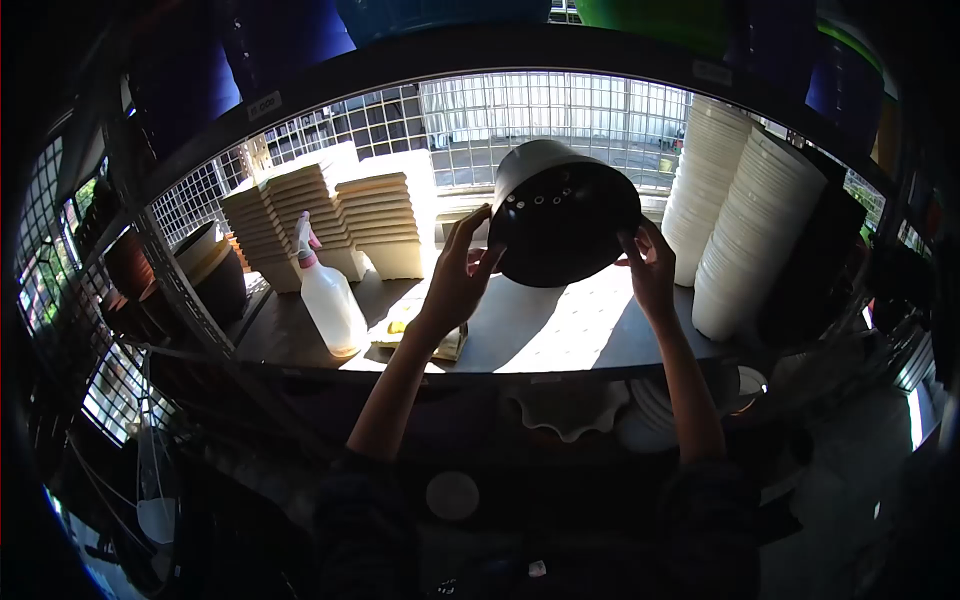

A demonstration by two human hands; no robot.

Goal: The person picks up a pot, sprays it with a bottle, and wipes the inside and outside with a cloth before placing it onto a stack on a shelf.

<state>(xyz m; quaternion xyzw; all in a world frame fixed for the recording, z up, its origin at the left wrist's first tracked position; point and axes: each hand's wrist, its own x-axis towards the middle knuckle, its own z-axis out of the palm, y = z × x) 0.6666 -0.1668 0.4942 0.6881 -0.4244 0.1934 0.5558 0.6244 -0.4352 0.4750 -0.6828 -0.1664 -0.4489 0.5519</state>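
Between my two hands a black plant pot (570, 225) is held up above the shelf, tilted, with several small round holes showing in its dark round face. My left hand (462, 268) grips its left edge with thumb and fingers. On the opposite side, my right hand (650, 262) has its fingers closed on the edge. A white spray bottle (333, 305) with a pink-and-white head stands on the shelf left of my left arm. Just behind my left wrist lies a small yellowish item (452, 345), partly covered.
Stacks of square beige pots (385, 220) stand at the left of the metal shelf (500, 335). Tall stacks of white pots (755, 235) lean at the right. An upper shelf edge (560, 50) crosses overhead, below large coloured pots. Wire mesh (540, 110) closes the back.
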